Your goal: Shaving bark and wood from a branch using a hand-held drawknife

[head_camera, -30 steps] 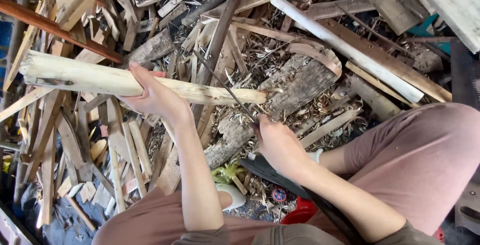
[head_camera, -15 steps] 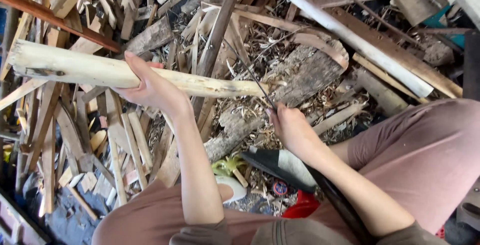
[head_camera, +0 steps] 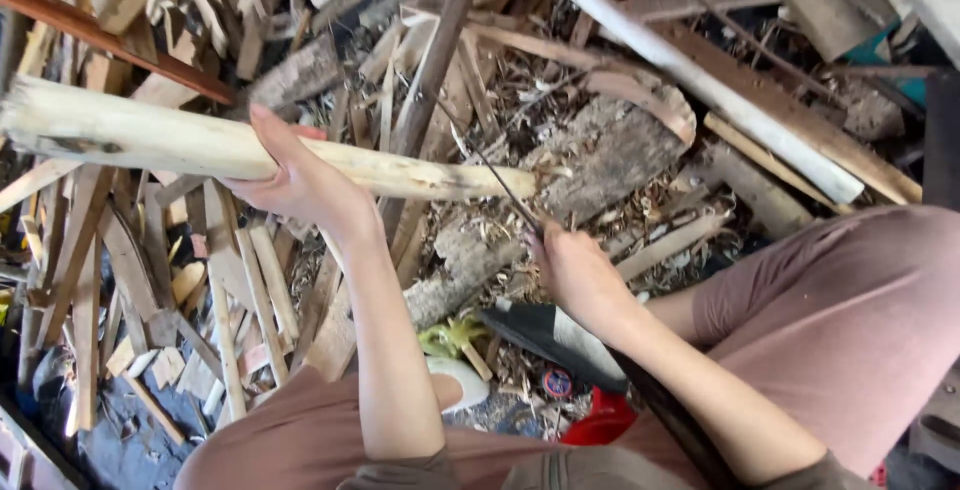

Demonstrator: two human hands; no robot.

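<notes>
My left hand [head_camera: 300, 178] grips a long pale peeled wooden stick [head_camera: 150, 140] that lies level across the left half of the view, its tapered tip resting on a rough bark log [head_camera: 590, 175]. My right hand [head_camera: 575, 270] is closed on the handle of a thin dark blade [head_camera: 485, 165], whose edge lies against the stick near its narrow end. Both forearms reach up from my lap, with my knees in brownish-pink trousers below.
Split wood slats, chips and shavings cover the ground all around. A white pole [head_camera: 700, 75] and planks lie at the upper right. A rusty red bar [head_camera: 110, 35] crosses the upper left. A black-and-white sheath-like object [head_camera: 560, 335] and a red item [head_camera: 600, 420] sit by my right leg.
My right hand with the blade has shifted slightly right and up along the stick's narrow end. My left hand keeps its grip on the stick.
</notes>
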